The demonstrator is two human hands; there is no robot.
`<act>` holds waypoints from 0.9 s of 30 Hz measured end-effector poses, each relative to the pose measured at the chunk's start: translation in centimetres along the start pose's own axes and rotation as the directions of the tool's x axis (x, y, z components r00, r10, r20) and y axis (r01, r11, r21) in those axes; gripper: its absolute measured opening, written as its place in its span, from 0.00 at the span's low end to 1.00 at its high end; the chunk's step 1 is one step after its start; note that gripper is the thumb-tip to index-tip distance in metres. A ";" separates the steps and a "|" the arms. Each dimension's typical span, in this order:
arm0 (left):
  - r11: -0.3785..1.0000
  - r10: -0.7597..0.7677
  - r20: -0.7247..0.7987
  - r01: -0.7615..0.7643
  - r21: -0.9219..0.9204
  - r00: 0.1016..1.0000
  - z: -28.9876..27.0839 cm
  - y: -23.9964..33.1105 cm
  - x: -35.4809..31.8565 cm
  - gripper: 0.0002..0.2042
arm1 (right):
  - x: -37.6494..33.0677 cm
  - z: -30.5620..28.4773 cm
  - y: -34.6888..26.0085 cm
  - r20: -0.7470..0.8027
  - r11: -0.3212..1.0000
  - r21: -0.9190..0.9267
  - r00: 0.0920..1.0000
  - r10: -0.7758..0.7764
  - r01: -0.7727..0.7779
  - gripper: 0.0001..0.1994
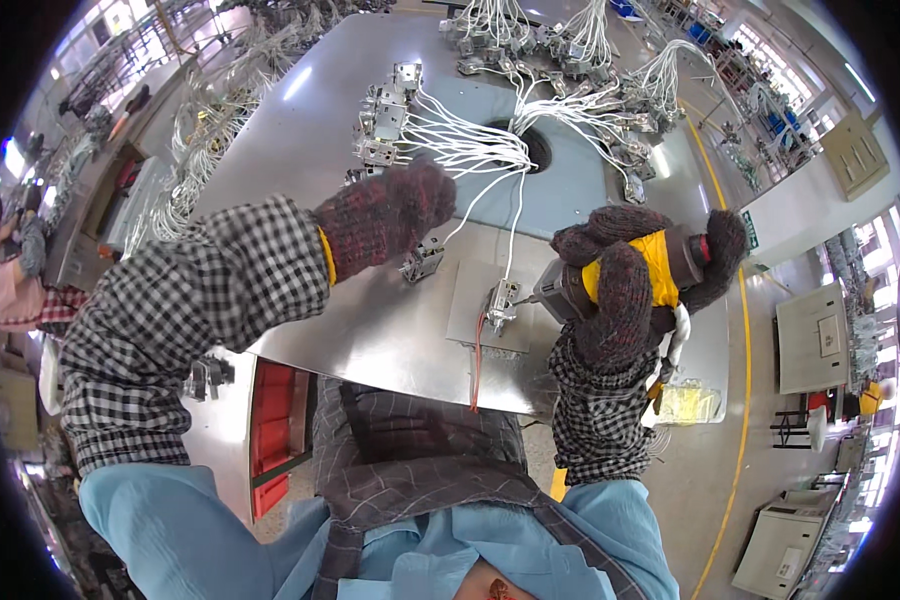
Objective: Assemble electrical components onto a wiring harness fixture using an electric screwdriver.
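Both of my hands wear dark red and black knit gloves. My right hand [620, 280] grips a power screwdriver [660, 265] with a dark body and a yellow band. Its bit points left at a small silver metal fitting [503, 300], which lies on a flat plate [465, 300]. A white wire leads away from that fitting, and a reddish wire hangs over the table edge. My left hand [395, 210] is closed above the table, beside another metal fitting [423, 260]; the glove hides what its fingers hold, if anything.
White wires [470, 145] fan out from a dark round hole in the metal table [310, 130]. Several wired fittings [385, 115] lie at the far left, more [635, 145] at the far right. A red bin [280, 420] stands below the front edge. A person's arm [30, 290] shows far left.
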State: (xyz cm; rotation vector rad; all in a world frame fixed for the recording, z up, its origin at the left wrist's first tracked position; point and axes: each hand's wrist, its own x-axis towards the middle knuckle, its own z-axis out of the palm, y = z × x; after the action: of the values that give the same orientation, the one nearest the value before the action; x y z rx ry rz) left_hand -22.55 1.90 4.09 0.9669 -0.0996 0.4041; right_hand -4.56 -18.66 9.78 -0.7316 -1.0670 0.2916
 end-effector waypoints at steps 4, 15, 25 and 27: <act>0.712 0.066 0.008 -0.053 0.700 0.998 4.5 2.2 -0.5 0.06 | -0.1 -0.1 0.2 0.014 0.999 -0.028 1.000 0.015 -0.015 0.40; 0.612 0.140 -0.322 0.174 0.772 0.936 9.1 -3.7 -3.3 0.26 | -0.4 0.3 0.4 0.015 0.998 -0.062 1.000 0.014 -0.013 0.38; 0.174 0.181 -0.163 0.132 0.976 0.970 10.4 -4.5 -1.5 0.37 | 2.1 -0.3 -1.1 -0.141 0.947 -0.272 0.966 -0.216 0.172 0.31; 0.194 0.214 -0.103 0.061 0.979 0.971 11.0 -4.9 -0.5 0.37 | 2.7 -0.8 -1.8 -0.170 0.920 -0.342 0.951 -0.258 0.188 0.26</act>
State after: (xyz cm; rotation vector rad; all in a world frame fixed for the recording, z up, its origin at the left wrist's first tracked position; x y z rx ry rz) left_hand -20.08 -9.63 6.43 2.2557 0.4029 0.6963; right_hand -2.80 -18.86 12.59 -0.9013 -0.9933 -0.1628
